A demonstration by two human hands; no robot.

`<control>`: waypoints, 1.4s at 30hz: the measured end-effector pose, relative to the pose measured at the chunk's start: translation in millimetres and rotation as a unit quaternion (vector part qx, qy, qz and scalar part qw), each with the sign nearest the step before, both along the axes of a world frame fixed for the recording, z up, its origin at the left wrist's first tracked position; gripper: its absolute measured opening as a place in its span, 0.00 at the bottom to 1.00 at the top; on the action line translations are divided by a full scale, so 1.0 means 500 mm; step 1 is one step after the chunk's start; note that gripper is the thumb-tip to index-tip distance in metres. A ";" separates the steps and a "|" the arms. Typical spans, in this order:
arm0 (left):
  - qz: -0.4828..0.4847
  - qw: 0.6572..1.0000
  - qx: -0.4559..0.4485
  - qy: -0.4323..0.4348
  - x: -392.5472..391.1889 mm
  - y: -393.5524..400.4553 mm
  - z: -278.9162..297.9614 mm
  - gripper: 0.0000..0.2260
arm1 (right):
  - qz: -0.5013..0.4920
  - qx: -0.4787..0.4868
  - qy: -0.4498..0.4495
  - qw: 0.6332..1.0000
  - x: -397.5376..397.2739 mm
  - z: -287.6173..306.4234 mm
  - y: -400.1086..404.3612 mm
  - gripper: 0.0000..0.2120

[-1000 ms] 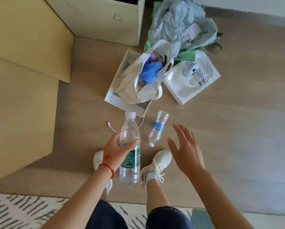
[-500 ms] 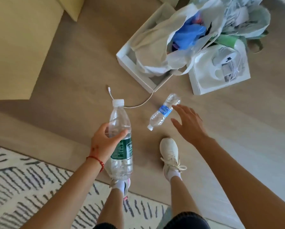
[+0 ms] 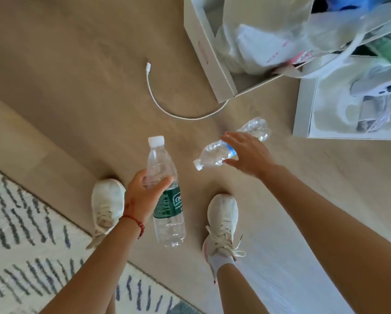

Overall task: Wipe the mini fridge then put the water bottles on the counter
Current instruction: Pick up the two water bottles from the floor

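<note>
Ribbed clear plastic bottle (image 3: 165, 191), green-labelled

Your floor: white cable (image 3: 158, 103) curls by open white box (image 3: 209, 62) holding plastic bag (image 3: 258, 41) | second white box (image 3: 303, 109) right | patterned rug (image 3: 20, 234) lower left | white sneakers (image 3: 223, 220) on wood floor (image 3: 65, 75)

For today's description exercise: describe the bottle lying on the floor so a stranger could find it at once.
Start at the open white box on the wooden floor; just below its corner lies the small bottle, under the open right hand. Unlike the bigger green-labelled bottle gripped by the left hand, it lies on its side with a blue label.
</note>
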State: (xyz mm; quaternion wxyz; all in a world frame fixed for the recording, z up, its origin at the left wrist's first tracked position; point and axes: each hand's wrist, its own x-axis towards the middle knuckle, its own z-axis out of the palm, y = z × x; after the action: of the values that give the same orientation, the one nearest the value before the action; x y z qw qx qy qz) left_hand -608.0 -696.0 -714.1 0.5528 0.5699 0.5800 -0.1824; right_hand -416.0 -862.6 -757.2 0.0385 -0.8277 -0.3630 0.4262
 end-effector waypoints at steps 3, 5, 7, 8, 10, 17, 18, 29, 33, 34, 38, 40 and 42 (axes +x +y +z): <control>0.008 1.000 0.005 -0.003 -0.013 -0.035 -0.041 0.13 | 0.095 -0.008 0.002 0.995 -0.006 -0.057 0.002 0.32; 0.016 1.000 0.007 -0.002 -0.026 -0.051 -0.062 0.13 | 0.126 -0.007 -0.006 0.992 -0.012 -0.084 0.004 0.34; 0.027 1.000 0.004 0.004 -0.040 -0.062 -0.076 0.13 | 0.150 -0.004 -0.015 0.989 -0.013 -0.105 0.008 0.34; 0.034 0.999 0.003 0.006 -0.047 -0.066 -0.082 0.14 | 0.155 -0.002 -0.020 0.988 -0.012 -0.113 0.011 0.34; 0.039 0.999 0.002 0.009 -0.057 -0.069 -0.089 0.15 | 0.149 0.009 -0.025 0.988 -0.007 -0.121 0.021 0.34; 0.066 0.998 0.008 0.014 -0.058 -0.044 -0.067 0.16 | -0.073 -0.009 0.051 0.996 -0.003 -0.087 0.048 0.32; 0.073 0.997 0.006 0.014 -0.055 -0.036 -0.055 0.19 | -0.139 0.001 0.077 0.987 -0.007 -0.071 0.052 0.30; 0.043 0.999 0.018 -0.022 -0.010 0.084 0.204 0.30 | -0.521 0.070 0.196 0.828 -0.081 0.234 0.096 0.27; 0.029 0.999 0.017 -0.041 0.001 0.121 0.352 0.21 | -0.546 0.080 0.201 0.810 -0.099 0.398 0.120 0.27; 0.027 0.998 0.017 -0.046 0.003 0.129 0.391 0.20 | -0.554 0.089 0.206 0.802 -0.100 0.442 0.126 0.25; 0.019 0.997 0.036 -0.066 0.002 0.152 0.543 0.15 | -0.565 0.139 0.230 0.780 -0.105 0.628 0.149 0.13; 0.018 0.996 0.047 -0.074 -0.004 0.157 0.615 0.11 | -0.560 0.157 0.240 0.777 -0.110 0.711 0.157 0.13; 0.018 0.995 0.054 -0.085 -0.009 0.160 0.689 0.12 | -0.541 0.165 0.245 0.787 -0.116 0.795 0.164 0.13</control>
State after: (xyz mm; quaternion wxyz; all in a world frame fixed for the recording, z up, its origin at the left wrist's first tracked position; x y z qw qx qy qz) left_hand -612.5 -616.0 -369.7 0.5721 0.6015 0.5501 -0.0914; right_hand -473.8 -780.4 -359.8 0.4869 -0.7373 0.1013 0.4572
